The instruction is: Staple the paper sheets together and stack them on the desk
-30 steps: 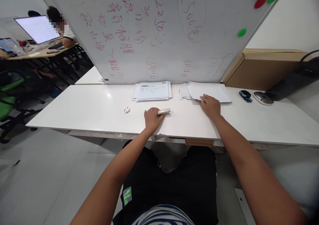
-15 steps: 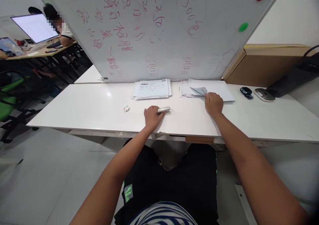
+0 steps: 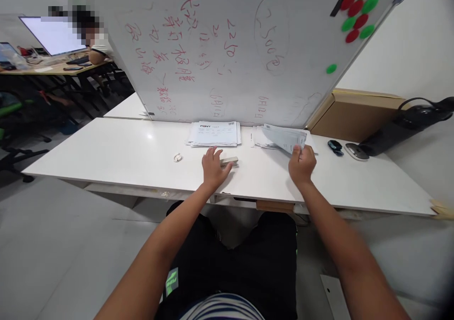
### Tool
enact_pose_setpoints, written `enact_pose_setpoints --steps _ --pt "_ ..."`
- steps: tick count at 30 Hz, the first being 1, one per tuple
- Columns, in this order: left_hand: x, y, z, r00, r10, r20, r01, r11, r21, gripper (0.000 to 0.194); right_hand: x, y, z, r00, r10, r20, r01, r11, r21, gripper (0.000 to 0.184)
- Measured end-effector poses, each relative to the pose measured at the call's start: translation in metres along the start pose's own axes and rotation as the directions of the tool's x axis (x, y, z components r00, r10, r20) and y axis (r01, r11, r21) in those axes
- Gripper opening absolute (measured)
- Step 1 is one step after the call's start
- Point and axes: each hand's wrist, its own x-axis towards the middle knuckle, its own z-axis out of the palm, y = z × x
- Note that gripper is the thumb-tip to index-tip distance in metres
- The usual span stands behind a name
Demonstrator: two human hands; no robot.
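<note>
Left hand (image 3: 213, 169), frame centre: fingers spread beside the pale stapler (image 3: 230, 160), thumb overlapping its near side. Right hand (image 3: 302, 164), right of centre: pinching the raised corner of printed paper (image 3: 283, 136), its fine print unreadable. Paper stack (image 3: 216, 134), centre of counter (image 3: 117, 154): top sheet headed "PONY". Whiteboard (image 3: 241, 8), upper frame: handwritten "2250", circled "2500", dates "6月11日", "6月12日".

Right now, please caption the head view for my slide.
Right hand holds up printed white paper; left hand, open, is at a slim beige stapler.
</note>
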Motion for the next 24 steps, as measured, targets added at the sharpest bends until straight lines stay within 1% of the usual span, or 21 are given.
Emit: enact_pose_setpoints --steps 1,2,3,4,5,6,7,8,9,10,11,12,14,15,16,18,20,21,23,24 --pt "-0.009 0.008 -0.002 0.998 0.066 0.013 -0.065 0.996 -0.068 0.045 -0.013 -0.01 -0.013 0.999 0.016 -0.028 -0.015 0.999 0.049 0.044" --pt "-0.02 0.02 -0.004 0.989 0.134 0.059 -0.122 0.977 -0.174 0.04 -0.029 -0.021 -0.025 0.996 0.048 -0.071 -0.043 0.996 0.074 0.044" --pt "-0.033 0.033 -0.005 0.977 0.173 0.127 -0.125 0.939 -0.321 0.036 -0.048 -0.031 -0.036 0.994 0.068 -0.09 -0.059 0.994 0.091 0.043" --pt "-0.047 0.049 -0.005 0.979 0.122 0.165 -0.029 0.878 -0.478 0.036 -0.068 -0.041 -0.044 0.995 0.06 -0.079 -0.051 0.992 0.112 0.042" --pt "-0.061 0.065 -0.005 0.972 0.034 0.234 0.126 0.764 -0.632 0.043 -0.089 -0.05 -0.051 0.998 0.017 -0.066 -0.008 0.991 0.136 0.042" --pt "-0.074 0.081 -0.005 0.943 -0.033 0.332 0.289 0.579 -0.762 0.051 -0.11 -0.058 -0.056 0.998 -0.05 -0.024 0.053 0.984 0.168 0.042" --pt "-0.085 0.094 -0.006 0.896 -0.056 0.44 0.43 0.351 -0.832 0.056 -0.13 -0.065 -0.06 0.985 -0.162 0.057 0.147 0.968 0.203 0.043" --pt "-0.094 0.105 -0.008 0.846 -0.063 0.53 0.534 0.137 -0.835 0.058 -0.147 -0.071 -0.063 0.952 -0.265 0.155 0.225 0.947 0.231 0.045" --pt "-0.1 0.111 -0.01 0.801 -0.078 0.593 0.593 -0.027 -0.805 0.059 -0.162 -0.076 -0.066 0.931 -0.294 0.217 0.244 0.942 0.232 0.047" --pt "-0.105 0.114 -0.014 0.761 -0.087 0.643 0.631 -0.132 -0.765 0.056 -0.174 -0.08 -0.069 0.908 -0.309 0.282 0.25 0.941 0.227 0.049" --pt "-0.108 0.112 -0.017 0.726 -0.107 0.679 0.657 -0.184 -0.732 0.051 -0.184 -0.082 -0.072 0.888 -0.324 0.325 0.26 0.939 0.227 0.05" --pt "-0.111 0.108 -0.02 0.696 -0.13 0.707 0.68 -0.199 -0.706 0.044 -0.191 -0.083 -0.076 0.874 -0.331 0.355 0.262 0.938 0.228 0.051" --pt "-0.117 0.094 -0.023 0.627 -0.155 0.763 0.74 -0.189 -0.646 0.035 -0.203 -0.081 -0.081 0.854 -0.342 0.391 0.262 0.933 0.246 0.048" --pt "-0.122 0.086 -0.022 0.595 -0.167 0.786 0.764 -0.185 -0.618 0.032 -0.207 -0.079 -0.083 0.857 -0.33 0.397 0.245 0.937 0.248 0.043" --pt "-0.127 0.079 -0.021 0.567 -0.181 0.804 0.782 -0.19 -0.594 0.031 -0.211 -0.076 -0.084 0.869 -0.299 0.394 0.217 0.947 0.239 0.039" --pt "-0.139 0.067 -0.016 0.525 -0.232 0.819 0.792 -0.22 -0.57 0.029 -0.217 -0.069 -0.081 0.913 -0.192 0.36 0.131 0.974 0.186 0.032" --pt "-0.149 0.059 -0.009 0.495 -0.281 0.822 0.788 -0.254 -0.561 0.029 -0.221 -0.06 -0.075 0.957 -0.048 0.285 0.01 0.991 0.134 0.027" --pt "-0.153 0.057 -0.006 0.481 -0.299 0.824 0.788 -0.264 -0.556 0.029 -0.222 -0.055 -0.071 0.97 0.029 0.243 -0.06 0.991 0.123 0.026" --pt "-0.159 0.054 -0.001 0.457 -0.316 0.832 0.796 -0.272 -0.54 0.032 -0.224 -0.042 -0.064 0.972 0.169 0.162 -0.193 0.971 0.143 0.026" --pt "-0.161 0.054 0.0 0.445 -0.32 0.837 0.802 -0.273 -0.531 0.033 -0.225 -0.036 -0.061 0.966 0.214 0.144 -0.238 0.956 0.173 0.026"
